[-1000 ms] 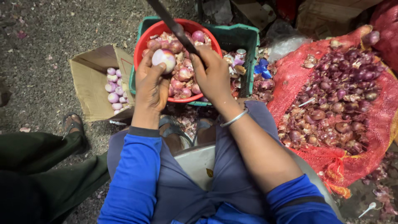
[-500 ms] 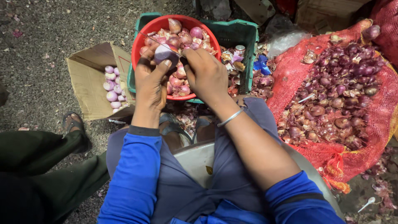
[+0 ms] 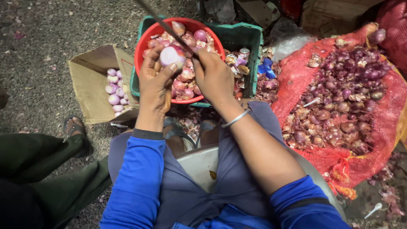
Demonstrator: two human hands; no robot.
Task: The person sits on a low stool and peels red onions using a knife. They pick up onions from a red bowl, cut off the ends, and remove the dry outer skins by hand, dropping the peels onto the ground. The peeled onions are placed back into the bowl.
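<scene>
Left hand (image 3: 156, 87) curled around a peeled shallot (image 3: 171, 56), pinching it between thumb and fingertips, held up over the red bowl (image 3: 142, 46). Right hand (image 3: 214, 76) just beside it, closed tight on a knife (image 3: 163, 26), with the thin dark blade slanting up and away past the shallot, touching its top. Silver bangle (image 3: 235, 119) on the right wrist.

Under both hands, red bowl full of pink peeled shallots, sitting in a green crate (image 3: 243, 40). Small shiny wrappers and a blue scrap in the crate, just right of the right hand.

Left of the left hand, an open brown cardboard box (image 3: 89, 80) lying on the ground with a few pale purple shallots (image 3: 113, 87) inside.

Far right of the right hand, a red mesh sack (image 3: 296, 76) spread open, heaped with dark unpeeled shallots (image 3: 339, 97). Dry skins scattered near it.
</scene>
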